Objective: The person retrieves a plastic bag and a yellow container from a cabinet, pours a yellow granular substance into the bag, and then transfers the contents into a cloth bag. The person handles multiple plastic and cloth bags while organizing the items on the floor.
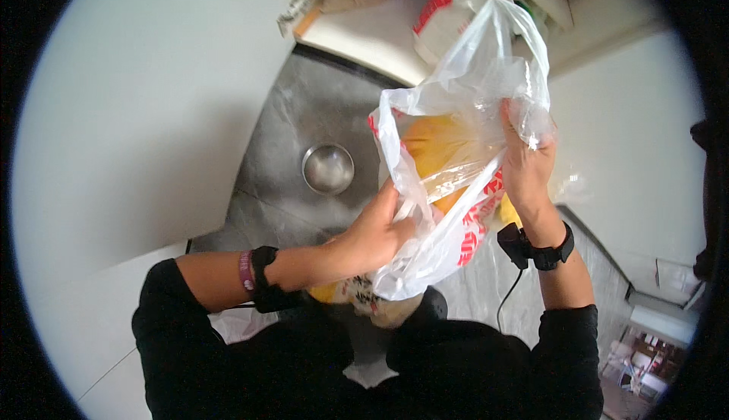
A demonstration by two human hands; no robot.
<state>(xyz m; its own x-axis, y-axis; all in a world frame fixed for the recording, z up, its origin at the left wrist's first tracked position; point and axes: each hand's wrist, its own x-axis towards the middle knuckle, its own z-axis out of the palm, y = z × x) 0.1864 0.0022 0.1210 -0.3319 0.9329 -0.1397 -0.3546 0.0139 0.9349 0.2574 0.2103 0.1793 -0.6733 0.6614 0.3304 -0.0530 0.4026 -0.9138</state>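
A white plastic carrier bag with red printing hangs between my two hands, its mouth spread wide. My left hand grips its near left edge, thumb up. My right hand is raised at the right side of the bag, with clear plastic film bunched about its fingers and thumb. Inside lies something yellow-orange, partly under clear film; what it is cannot be told. To the left of the bag, a round stainless steel bowl rests on the grey floor.
Beyond the bag is a white shelf or drawer holding a red-and-white package. A pale panel stands at the left and a light wall at the right. A printed package lies close to my body. A thin cable hangs from my right wrist strap.
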